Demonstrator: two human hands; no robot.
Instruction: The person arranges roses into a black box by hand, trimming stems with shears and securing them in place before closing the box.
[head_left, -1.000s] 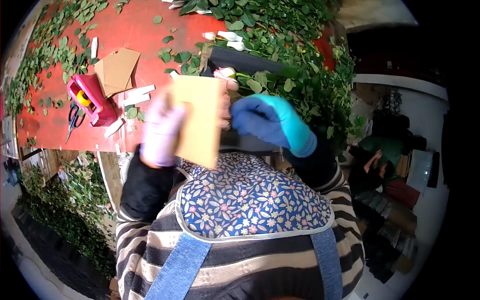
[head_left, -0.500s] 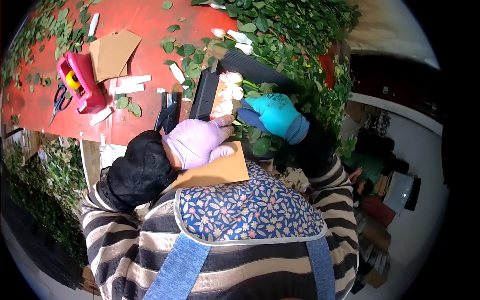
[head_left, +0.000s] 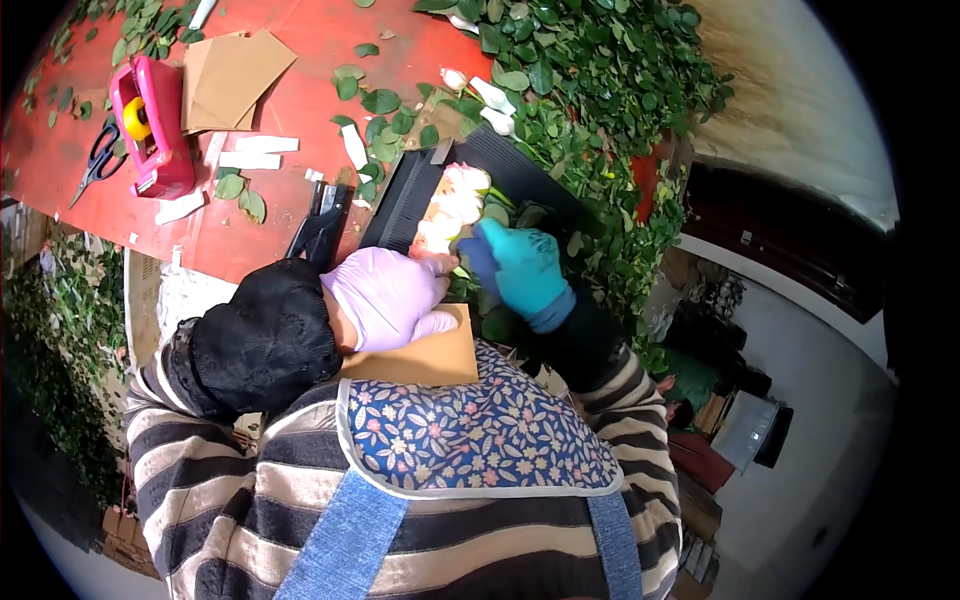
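My left hand [head_left: 385, 300], in a lavender glove, is closed on a brown cardboard sheet [head_left: 420, 362] above the floral apron, its fingertips reaching the lower edge of a pale pink rose bunch [head_left: 455, 200]. My right hand [head_left: 515, 270], in a teal and blue glove, has bent fingers among the green stems just below the blooms; what they grip is hidden. The roses lie in a black ridged tray [head_left: 398, 205]. A black stapler-like tool [head_left: 318, 225] rests left of the tray.
On the red table [head_left: 290, 100] are a pink tape dispenser [head_left: 160, 155], scissors [head_left: 98, 160], cardboard sheets [head_left: 230, 80], white strips [head_left: 258, 150] and leaves. Piled foliage [head_left: 590, 80] lines the right side. A person [head_left: 676, 400] is partly visible beyond, at right.
The cardboard, upright over the roses a second ago, is now lowered toward the apron in my left hand, uncovering the blooms. My right hand has moved down among the stems; the view has shifted.
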